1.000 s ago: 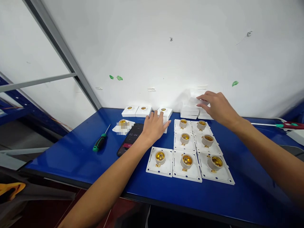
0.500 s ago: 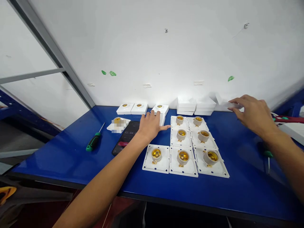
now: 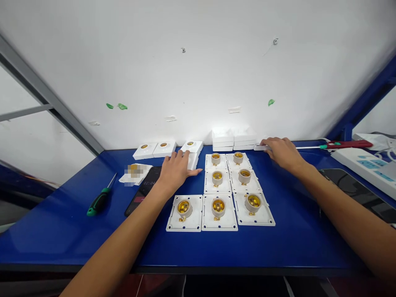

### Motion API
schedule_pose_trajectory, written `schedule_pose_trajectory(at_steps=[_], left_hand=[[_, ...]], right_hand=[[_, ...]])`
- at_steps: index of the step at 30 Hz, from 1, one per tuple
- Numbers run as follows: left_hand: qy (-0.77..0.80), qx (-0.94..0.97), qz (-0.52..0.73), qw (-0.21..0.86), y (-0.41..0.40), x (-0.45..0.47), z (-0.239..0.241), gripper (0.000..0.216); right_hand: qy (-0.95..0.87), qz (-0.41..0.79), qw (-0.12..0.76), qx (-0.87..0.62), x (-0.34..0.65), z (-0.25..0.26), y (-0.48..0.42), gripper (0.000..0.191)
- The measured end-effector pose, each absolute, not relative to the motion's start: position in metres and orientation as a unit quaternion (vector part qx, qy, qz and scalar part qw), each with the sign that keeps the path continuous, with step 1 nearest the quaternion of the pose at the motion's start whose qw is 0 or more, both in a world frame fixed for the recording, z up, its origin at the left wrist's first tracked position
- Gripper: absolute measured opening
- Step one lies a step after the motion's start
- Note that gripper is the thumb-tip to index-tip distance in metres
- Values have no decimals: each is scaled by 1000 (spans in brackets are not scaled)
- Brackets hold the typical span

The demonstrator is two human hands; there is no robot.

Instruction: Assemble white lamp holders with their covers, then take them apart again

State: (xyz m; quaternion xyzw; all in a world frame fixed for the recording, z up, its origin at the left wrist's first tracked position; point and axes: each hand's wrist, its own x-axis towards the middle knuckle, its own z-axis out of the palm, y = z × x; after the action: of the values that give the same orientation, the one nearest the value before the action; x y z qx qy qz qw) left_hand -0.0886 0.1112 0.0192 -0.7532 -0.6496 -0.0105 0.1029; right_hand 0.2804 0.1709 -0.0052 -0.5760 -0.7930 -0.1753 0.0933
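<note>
The right hand [image 3: 280, 152] is half curled. Its thumb and fingertips are closed on the near end of a thin white plate [image 3: 258, 147]. The plate lies flat on the table [image 3: 62, 239], just beside the stacks [image 3: 233, 138] at their 3 o'clock and at 1 o'clock from the grid of sockets [image 3: 218, 206].

The left hand [image 3: 177, 171] is open, palm down and holding nothing. Its fingertips touch a white block [image 3: 193, 157] at the grid's 10 o'clock, and the phone [image 3: 142, 190] is at the hand's 8 o'clock.

The plate looks light and slick, so a soft pinch by its edges should do. It is best kept level and square with the stacks, clear of the red tool [image 3: 340, 144] at its 3 o'clock. The right wrist should ride high over the back sockets at 7 o'clock, which a dragged forearm could knock out of line.
</note>
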Motion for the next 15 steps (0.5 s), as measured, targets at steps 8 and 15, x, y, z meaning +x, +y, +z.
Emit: schedule_pose_trajectory(at_steps=[8, 15], left_hand=[[-645, -759, -25, 84, 114, -91, 20, 77], [-642, -764, -33, 59, 115, -94, 18, 80]], right_hand=[[-804, -171, 97, -561, 272, -5, 174, 37], [-822, -162, 101, -537, 257, -5, 183, 37]])
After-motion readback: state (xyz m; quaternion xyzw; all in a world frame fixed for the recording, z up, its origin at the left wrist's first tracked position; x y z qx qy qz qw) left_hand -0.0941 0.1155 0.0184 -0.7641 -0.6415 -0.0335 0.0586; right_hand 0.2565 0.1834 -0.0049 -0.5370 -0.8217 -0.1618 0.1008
